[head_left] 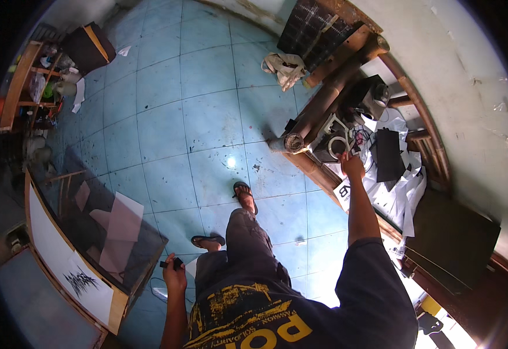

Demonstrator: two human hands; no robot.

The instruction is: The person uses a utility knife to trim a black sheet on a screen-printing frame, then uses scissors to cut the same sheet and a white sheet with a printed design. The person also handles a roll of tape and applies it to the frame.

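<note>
My right hand (352, 165) reaches out over a bamboo bench (318, 174), its fingers closed at the lower edge of a pale ring that looks like a roll of tape (339, 145). Around it lie a grey-white frame-like thing (331, 127), tangled dark cables (360, 136), white plastic sheeting (402, 200) and a flat black panel (388, 155). Low on the left, my left hand (176, 276) is closed around a small black object (172, 264), too small to name. It hangs beside my leg, away from the bench.
Blue floor tiles (160, 134) spread ahead of my sandalled feet. To the left stands a glass-topped table (149, 262) with paper sheets (124, 218) and a white board (79, 273). A cluttered wooden shelf (18, 87) is far left. A beige cloth (286, 68) hangs near the bench's far end.
</note>
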